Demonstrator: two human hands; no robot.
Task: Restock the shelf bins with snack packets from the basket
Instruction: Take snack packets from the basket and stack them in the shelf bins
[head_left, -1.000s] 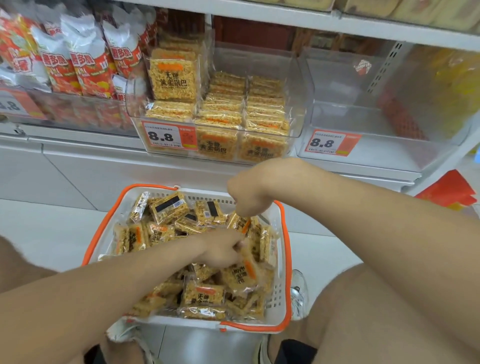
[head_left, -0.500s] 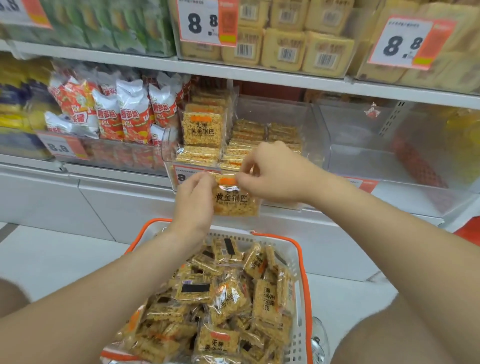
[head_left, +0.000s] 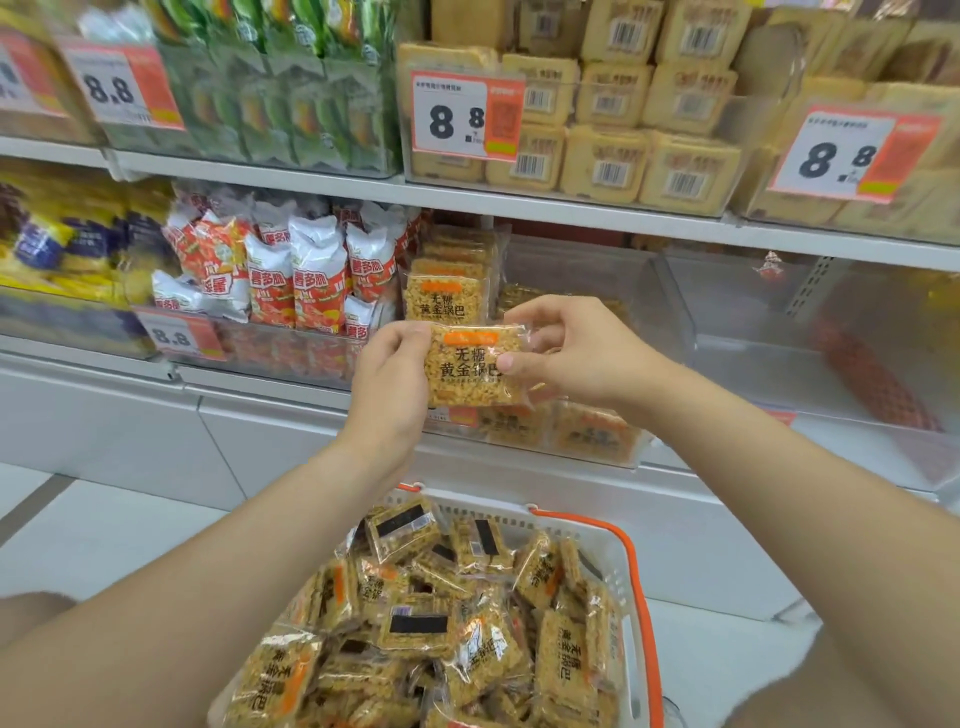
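**So, one packet up at the bin, here's why I hold it like this**

Right now the packet (head_left: 470, 366) is in the air between both hands, label facing me and upright. It's just in front of the bin (head_left: 587, 267) and well above the basket (head_left: 638, 582). My left hand (head_left: 387, 379) grips its left edge. My right hand (head_left: 571, 358) pinches the right edge, thumb on the front. Two hands because the wrapper is floppy and crinkly, and I want the label squared up so it matches the standing packet (head_left: 441, 299) at the bin's left side.

Room-wise, my guess is the easy way in is over the front lip. The shelf (head_left: 519, 208) overhead leaves a decent gap, and the middle and back of the bin look open. Flat packets (head_left: 592, 434) already sit low behind the front wall, so this one has to go on top of them or behind. The red-and-white bags (head_left: 317, 280) crowd the left wall, so I'd keep my left elbow tucked in. The next bin (head_left: 769, 353) on the right looks mostly bare, so there's plenty of swing room there. The basket's piled high, so lots left to do.
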